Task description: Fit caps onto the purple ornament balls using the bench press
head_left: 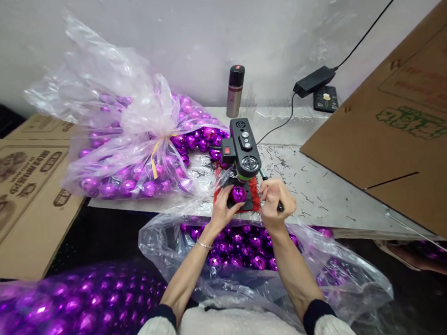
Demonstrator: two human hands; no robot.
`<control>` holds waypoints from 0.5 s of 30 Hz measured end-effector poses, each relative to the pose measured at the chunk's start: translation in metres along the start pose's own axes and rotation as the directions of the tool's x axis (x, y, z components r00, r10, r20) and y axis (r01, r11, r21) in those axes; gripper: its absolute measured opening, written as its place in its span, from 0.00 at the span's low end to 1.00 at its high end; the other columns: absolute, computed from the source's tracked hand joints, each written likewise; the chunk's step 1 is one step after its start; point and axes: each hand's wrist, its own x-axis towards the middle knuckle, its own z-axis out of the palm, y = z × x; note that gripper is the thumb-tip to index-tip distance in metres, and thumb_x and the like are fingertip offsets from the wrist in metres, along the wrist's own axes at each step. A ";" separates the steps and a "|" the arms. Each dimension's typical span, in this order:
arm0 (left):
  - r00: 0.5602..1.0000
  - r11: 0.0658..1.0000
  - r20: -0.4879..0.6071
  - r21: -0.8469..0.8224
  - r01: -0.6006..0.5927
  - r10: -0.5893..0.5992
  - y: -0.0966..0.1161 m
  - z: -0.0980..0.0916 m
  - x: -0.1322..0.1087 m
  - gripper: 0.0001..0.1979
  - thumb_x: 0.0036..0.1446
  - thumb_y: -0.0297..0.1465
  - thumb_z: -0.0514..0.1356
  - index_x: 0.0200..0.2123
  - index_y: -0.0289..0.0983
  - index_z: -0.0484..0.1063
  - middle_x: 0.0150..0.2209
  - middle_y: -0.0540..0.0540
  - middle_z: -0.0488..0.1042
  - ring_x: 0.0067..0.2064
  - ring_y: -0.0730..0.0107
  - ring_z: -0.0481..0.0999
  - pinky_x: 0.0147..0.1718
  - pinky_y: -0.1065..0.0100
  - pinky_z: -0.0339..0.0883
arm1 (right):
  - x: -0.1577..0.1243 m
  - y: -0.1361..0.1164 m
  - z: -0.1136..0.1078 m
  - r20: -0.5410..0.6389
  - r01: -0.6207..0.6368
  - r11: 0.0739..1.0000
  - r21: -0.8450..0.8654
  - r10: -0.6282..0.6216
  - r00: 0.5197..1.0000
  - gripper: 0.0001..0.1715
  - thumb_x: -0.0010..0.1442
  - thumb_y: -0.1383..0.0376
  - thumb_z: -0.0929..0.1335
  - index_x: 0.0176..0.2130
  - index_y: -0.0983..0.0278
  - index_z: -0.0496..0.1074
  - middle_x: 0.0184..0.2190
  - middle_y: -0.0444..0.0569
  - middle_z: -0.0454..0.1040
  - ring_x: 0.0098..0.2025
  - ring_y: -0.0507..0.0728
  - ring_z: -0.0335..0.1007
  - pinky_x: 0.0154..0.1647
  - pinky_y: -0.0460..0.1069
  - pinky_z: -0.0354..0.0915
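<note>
A small black bench press machine (246,144) with a red switch stands on the white work surface, over a red mat (254,192). My left hand (223,206) holds a shiny purple faceted ball (238,193) on the machine's base, below its round head. The fingers curl around the ball's left side and the thumb lies at its front. On the right, my right hand (276,203) is closed around the machine's lever handle (280,206), whose black end shows below the fist.
An open plastic bag of purple balls (244,247) lies below my forearms. A tied bag (130,143) stands back left, a spray can (235,91) behind the machine. Cardboard boxes (404,124) flank both sides. A power adapter (314,81) hangs by the wall.
</note>
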 end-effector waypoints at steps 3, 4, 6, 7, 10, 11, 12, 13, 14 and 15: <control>0.995 0.996 0.084 0.078 -0.051 0.045 0.008 -0.015 -0.032 0.44 0.59 0.53 0.73 0.72 0.40 0.66 0.69 0.29 0.73 0.71 0.40 0.73 0.71 0.38 0.67 | 0.006 -0.006 -0.002 0.024 -0.005 1.000 0.009 0.005 1.000 0.20 0.74 0.67 0.64 0.28 0.59 0.68 0.23 0.44 0.71 0.27 0.55 0.71 0.30 0.52 0.64; 0.995 0.994 0.094 0.095 -0.056 0.047 0.010 -0.021 -0.036 0.49 0.56 0.55 0.74 0.73 0.40 0.64 0.70 0.28 0.71 0.72 0.38 0.72 0.71 0.37 0.66 | 0.005 -0.006 -0.001 0.027 0.006 1.000 0.004 -0.006 1.000 0.21 0.74 0.66 0.63 0.28 0.59 0.67 0.23 0.44 0.71 0.27 0.54 0.71 0.29 0.52 0.63; 0.997 0.993 0.058 0.100 -0.055 0.050 0.011 -0.031 -0.027 0.47 0.60 0.56 0.71 0.74 0.40 0.63 0.72 0.28 0.70 0.73 0.38 0.70 0.72 0.38 0.65 | 0.002 -0.005 -0.001 0.025 0.027 1.000 -0.016 -0.026 0.999 0.22 0.75 0.66 0.63 0.27 0.58 0.66 0.23 0.44 0.71 0.26 0.54 0.70 0.29 0.52 0.63; 0.999 0.994 0.014 0.093 -0.052 0.051 0.010 -0.035 -0.012 0.39 0.67 0.53 0.66 0.73 0.40 0.65 0.71 0.30 0.71 0.73 0.42 0.70 0.73 0.40 0.65 | 0.001 -0.004 0.000 0.022 0.035 0.999 -0.025 -0.034 0.999 0.23 0.75 0.66 0.62 0.27 0.58 0.65 0.23 0.43 0.70 0.26 0.54 0.70 0.28 0.52 0.63; 0.988 0.995 -0.154 0.100 0.001 0.015 0.000 -0.039 0.057 0.22 0.77 0.35 0.50 0.67 0.38 0.71 0.68 0.33 0.74 0.72 0.51 0.72 0.74 0.45 0.62 | -0.002 -0.003 0.001 0.013 0.052 0.998 -0.025 -0.052 0.999 0.23 0.75 0.68 0.62 0.26 0.58 0.63 0.22 0.43 0.69 0.26 0.53 0.70 0.28 0.51 0.62; 0.985 0.992 -0.174 0.120 0.029 -0.007 -0.004 -0.038 0.082 0.21 0.75 0.31 0.51 0.64 0.37 0.73 0.66 0.32 0.75 0.70 0.51 0.73 0.73 0.45 0.63 | -0.002 -0.002 0.001 0.012 0.058 0.998 -0.016 -0.058 0.998 0.22 0.74 0.68 0.63 0.26 0.58 0.63 0.22 0.42 0.69 0.26 0.53 0.70 0.28 0.51 0.62; 0.989 0.989 -0.143 0.138 0.048 -0.027 -0.009 -0.037 0.105 0.19 0.73 0.29 0.54 0.61 0.36 0.75 0.63 0.33 0.77 0.68 0.49 0.74 0.72 0.45 0.65 | -0.003 -0.002 0.000 0.016 0.064 0.998 -0.007 -0.064 0.998 0.22 0.74 0.69 0.63 0.26 0.59 0.64 0.22 0.42 0.69 0.26 0.53 0.70 0.28 0.51 0.62; 0.996 0.986 -0.083 0.160 0.053 -0.040 -0.013 -0.034 0.124 0.17 0.69 0.27 0.57 0.58 0.36 0.77 0.61 0.33 0.78 0.66 0.47 0.76 0.70 0.44 0.67 | -0.003 -0.001 0.000 0.023 0.070 0.998 0.001 -0.070 0.997 0.21 0.73 0.70 0.63 0.27 0.59 0.64 0.23 0.42 0.69 0.26 0.53 0.70 0.28 0.50 0.62; 0.998 0.981 -0.016 0.184 0.058 -0.056 -0.017 -0.032 0.139 0.15 0.66 0.26 0.60 0.54 0.36 0.78 0.59 0.33 0.79 0.63 0.45 0.77 0.68 0.44 0.69 | -0.003 -0.001 -0.001 0.034 0.074 0.997 0.005 -0.074 0.997 0.21 0.73 0.71 0.63 0.27 0.59 0.64 0.23 0.42 0.70 0.27 0.53 0.71 0.28 0.50 0.63; 0.996 0.976 0.049 0.207 0.062 -0.073 -0.020 -0.029 0.149 0.14 0.63 0.25 0.62 0.51 0.36 0.79 0.56 0.33 0.80 0.60 0.44 0.78 0.65 0.45 0.71 | -0.003 -0.001 -0.001 0.042 0.079 0.997 0.005 -0.079 0.996 0.20 0.72 0.71 0.63 0.27 0.59 0.64 0.23 0.42 0.70 0.27 0.53 0.71 0.28 0.50 0.63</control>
